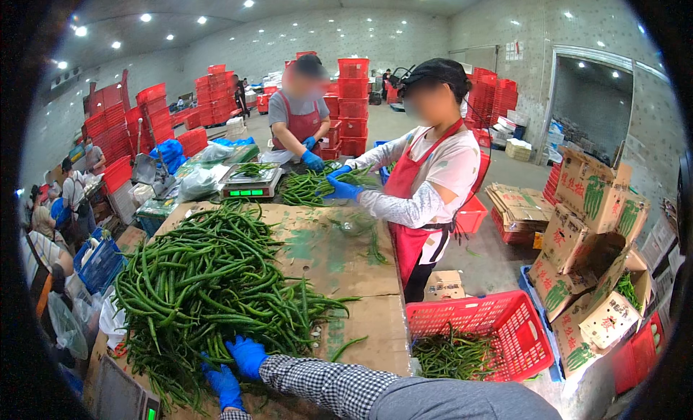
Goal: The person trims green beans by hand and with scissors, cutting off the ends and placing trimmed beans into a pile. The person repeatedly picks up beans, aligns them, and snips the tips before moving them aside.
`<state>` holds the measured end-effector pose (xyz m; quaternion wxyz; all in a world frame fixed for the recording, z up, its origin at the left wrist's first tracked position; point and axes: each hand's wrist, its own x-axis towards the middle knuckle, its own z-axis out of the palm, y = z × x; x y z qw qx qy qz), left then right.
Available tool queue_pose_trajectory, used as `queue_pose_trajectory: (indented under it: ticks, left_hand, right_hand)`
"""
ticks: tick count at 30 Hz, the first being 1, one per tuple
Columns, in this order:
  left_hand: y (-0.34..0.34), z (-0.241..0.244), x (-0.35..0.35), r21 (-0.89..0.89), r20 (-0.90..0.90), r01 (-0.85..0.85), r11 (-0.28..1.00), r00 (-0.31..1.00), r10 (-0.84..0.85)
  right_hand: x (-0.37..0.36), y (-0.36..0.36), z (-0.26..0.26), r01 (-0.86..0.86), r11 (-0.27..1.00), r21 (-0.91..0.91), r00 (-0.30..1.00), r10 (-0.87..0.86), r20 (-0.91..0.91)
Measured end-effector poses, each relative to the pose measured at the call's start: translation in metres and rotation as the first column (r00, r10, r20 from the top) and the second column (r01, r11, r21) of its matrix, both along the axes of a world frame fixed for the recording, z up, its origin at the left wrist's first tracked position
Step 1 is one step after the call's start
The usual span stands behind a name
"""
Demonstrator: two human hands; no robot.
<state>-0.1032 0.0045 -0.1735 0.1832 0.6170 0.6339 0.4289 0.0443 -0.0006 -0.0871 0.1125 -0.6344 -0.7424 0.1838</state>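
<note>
A large heap of long green chili peppers (216, 279) lies on a cardboard-covered table (368, 322) before me. My right hand (247, 357), in a blue glove, reaches in from the right and touches the heap's near edge. Just below and left of it, my left hand (223, 386), also gloved in blue, is against the peppers at the near side. The peppers hide part of the fingers on both hands, so their grip does not show. One loose pepper (349, 348) lies to the right of the heap.
A digital scale (250, 188) holding peppers stands beyond the heap; another scale (122, 393) sits near left. Two co-workers in red aprons (419, 187) handle peppers across the table. A red plastic crate (522, 333) with peppers stands at right, beside cardboard boxes (587, 198).
</note>
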Motion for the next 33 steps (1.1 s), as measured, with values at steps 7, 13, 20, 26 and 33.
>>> queue_pose_trajectory:
  ticks: [7, 13, 20, 26, 33]
  left_hand:
    - [-0.040, 0.022, 0.007, -0.140, 0.091, 0.015, 0.990, 0.996, -0.002]
    - [-0.077, 0.016, 0.005, -0.112, -0.193, -0.111, 0.987, 0.977, 0.088]
    - [-0.153, 0.056, -0.007, -0.170, -0.145, 0.019, 0.985, 0.988, -0.045]
    - [-0.195, 0.096, 0.040, -0.230, -0.055, 0.067, 0.971, 0.995, -0.082]
    - [-0.235, 0.103, 0.002, -0.386, 0.287, 0.222, 0.896, 0.951, -0.112]
  right_hand:
    - [-0.004, -0.028, -0.011, -0.067, 0.997, 0.024, 0.997, 0.068, -0.029]
    - [0.005, -0.056, -0.014, -0.227, 0.974, 0.013, 0.974, 0.227, -0.020]
    - [0.004, -0.102, 0.004, -0.375, 0.926, 0.039, 0.919, 0.377, -0.114]
    - [-0.002, -0.030, -0.189, -0.621, 0.620, 0.479, 0.762, 0.621, 0.185]
    - [0.014, -0.098, -0.061, -0.788, 0.538, -0.299, 0.601, 0.777, -0.185]
